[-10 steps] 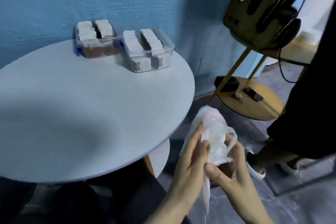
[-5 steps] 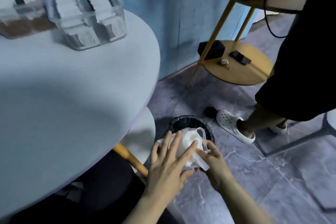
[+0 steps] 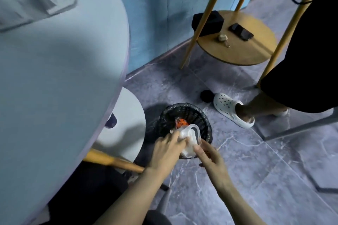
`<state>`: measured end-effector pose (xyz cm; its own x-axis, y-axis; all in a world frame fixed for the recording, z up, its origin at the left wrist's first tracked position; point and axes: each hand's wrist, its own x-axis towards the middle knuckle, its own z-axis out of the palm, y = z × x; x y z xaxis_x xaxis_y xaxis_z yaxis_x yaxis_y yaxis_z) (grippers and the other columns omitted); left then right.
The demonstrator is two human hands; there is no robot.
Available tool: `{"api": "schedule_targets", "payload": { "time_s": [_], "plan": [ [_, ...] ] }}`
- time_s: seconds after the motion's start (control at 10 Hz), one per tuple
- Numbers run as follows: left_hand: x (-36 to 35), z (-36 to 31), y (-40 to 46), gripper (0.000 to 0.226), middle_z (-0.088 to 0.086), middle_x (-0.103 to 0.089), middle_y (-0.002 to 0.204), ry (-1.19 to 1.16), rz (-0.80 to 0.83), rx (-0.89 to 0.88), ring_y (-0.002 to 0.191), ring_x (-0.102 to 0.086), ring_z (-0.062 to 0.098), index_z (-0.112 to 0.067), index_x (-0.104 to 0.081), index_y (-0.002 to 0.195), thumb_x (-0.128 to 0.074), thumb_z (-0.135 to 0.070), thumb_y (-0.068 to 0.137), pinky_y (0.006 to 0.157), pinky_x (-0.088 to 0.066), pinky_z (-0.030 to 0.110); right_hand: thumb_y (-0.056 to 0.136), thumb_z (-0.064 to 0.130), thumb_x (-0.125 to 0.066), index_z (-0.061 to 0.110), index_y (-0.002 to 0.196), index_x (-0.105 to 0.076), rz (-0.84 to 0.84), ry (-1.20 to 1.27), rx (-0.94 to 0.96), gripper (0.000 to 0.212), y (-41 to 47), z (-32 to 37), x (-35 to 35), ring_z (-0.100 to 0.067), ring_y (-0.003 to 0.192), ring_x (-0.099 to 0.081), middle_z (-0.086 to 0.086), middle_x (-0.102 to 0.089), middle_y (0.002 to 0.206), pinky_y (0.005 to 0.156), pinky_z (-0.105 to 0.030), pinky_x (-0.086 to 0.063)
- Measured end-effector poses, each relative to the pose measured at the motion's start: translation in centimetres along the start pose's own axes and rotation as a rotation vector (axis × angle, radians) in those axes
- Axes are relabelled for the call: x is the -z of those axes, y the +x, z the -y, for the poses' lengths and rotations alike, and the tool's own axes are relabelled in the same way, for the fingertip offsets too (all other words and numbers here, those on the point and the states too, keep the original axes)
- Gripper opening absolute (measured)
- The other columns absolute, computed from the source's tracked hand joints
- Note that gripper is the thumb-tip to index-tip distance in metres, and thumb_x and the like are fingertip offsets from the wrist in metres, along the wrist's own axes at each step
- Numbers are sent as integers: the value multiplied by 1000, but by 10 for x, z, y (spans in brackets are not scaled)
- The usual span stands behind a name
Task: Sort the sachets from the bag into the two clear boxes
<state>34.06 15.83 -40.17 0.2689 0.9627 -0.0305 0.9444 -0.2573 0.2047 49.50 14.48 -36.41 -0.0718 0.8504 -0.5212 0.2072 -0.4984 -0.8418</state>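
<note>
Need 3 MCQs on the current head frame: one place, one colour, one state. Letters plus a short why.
1. Where is the crumpled plastic bag?
A. on the table
B. over the black bin
C. on the wooden shelf

2. What colour is the shoe on the floor?
A. white
B. red
C. green

3. How is the bag handled?
A. lying loose
B. one hand only
C. both hands on it

Answers: B, the bag sits above the bin's rim; A, the perforated shoe is white; C, the left hand and the right hand both grip it.
</note>
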Motion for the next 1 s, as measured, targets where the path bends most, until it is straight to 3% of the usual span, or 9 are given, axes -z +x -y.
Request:
{"api": "schedule_targets", "payload": {
  "time_s": [0.1, 0.2, 0.3, 0.4, 0.5, 0.6, 0.7, 0.8, 1.0],
  "plan": [
    [-3, -7, 9, 50, -2, -62, 78, 32, 5, -30, 57, -62, 15, -31, -75, 82, -93, -29, 35, 44, -44, 23, 76, 40, -78, 32, 103, -64, -108, -103, 85, 32, 4, -15, -4, -2, 90, -60, 10, -55, 110, 77, -18, -49],
    [-7, -5, 20, 57, 4, -64, 97, -76, 18, 52, 77, -67, 22, -28, -71, 109, -86, -16, 56, 59, -52, 30, 82, 7, -73, 18, 86, -66, -256, -91, 127, 13, 29, -30, -12, -1, 73, -60, -2, -62, 102, 63, -12, -47],
    [-20, 7, 23, 84, 3, -53, 134, -441, 93, 247, 114, -58, 24, -34, -30, 150, -63, 1, 81, 91, -50, 35, 84, -2, -67, 19, 81, -64, -303, -59, 97, 21, 58, -40, -12, 1, 68, -60, -8, -66, 89, 59, -8, -43],
    [-40, 25, 25, 97, -2, -51, 139, -780, 44, 328, 113, -59, 17, -50, -19, 145, -66, 5, 80, 93, -52, 33, 85, 4, -68, 23, 77, -64, -331, -104, 29, 21, 92, -50, -11, -15, 72, -63, -8, -68, 84, 58, -14, -44],
    [-60, 38, 33, 82, -4, -45, 146, -776, 161, 284, 126, -52, 16, -43, -28, 147, -60, 2, 87, 105, -43, 32, 87, 9, -67, 13, 89, -66, -310, -234, -28, 5, 125, -56, -11, -26, 81, -62, -7, -65, 84, 55, -20, -38],
    [-67, 43, 44, 68, -1, -27, 158, -455, 385, 213, 144, -27, 20, -34, -24, 151, -55, -13, 94, 119, -17, 40, 88, 16, -66, 13, 122, -64, -118, -455, -118, 34, 153, -57, -7, -29, 101, -60, -11, -65, 103, 74, -26, -42],
    [-63, 41, 47, 67, -3, -12, 162, -281, 512, 192, 148, -12, 17, -31, -16, 154, -51, -22, 98, 120, 0, 46, 86, 19, -66, 28, 137, -52, -63, -576, -120, 54, 162, -56, -2, -27, 97, -58, -11, -61, 111, 76, -33, -45],
    [-50, 38, 46, 63, -8, -18, 160, -270, 444, 171, 146, -16, 11, -30, -21, 153, -51, -23, 98, 119, -1, 43, 87, 11, -64, 20, 133, -56, -31, -524, -90, 48, 149, -41, 1, -18, 86, -55, -6, -63, 98, 72, -26, -40],
    [-3, 30, 37, 50, -7, -39, 150, -331, 33, 310, 134, -41, 16, -26, -41, 145, -51, -20, 97, 110, -29, 32, 90, 9, -63, 21, 124, -63, -83, -398, 182, 36, 113, -2, 5, -15, 95, -62, -6, -67, 114, 79, -25, -45]
  ]
}}
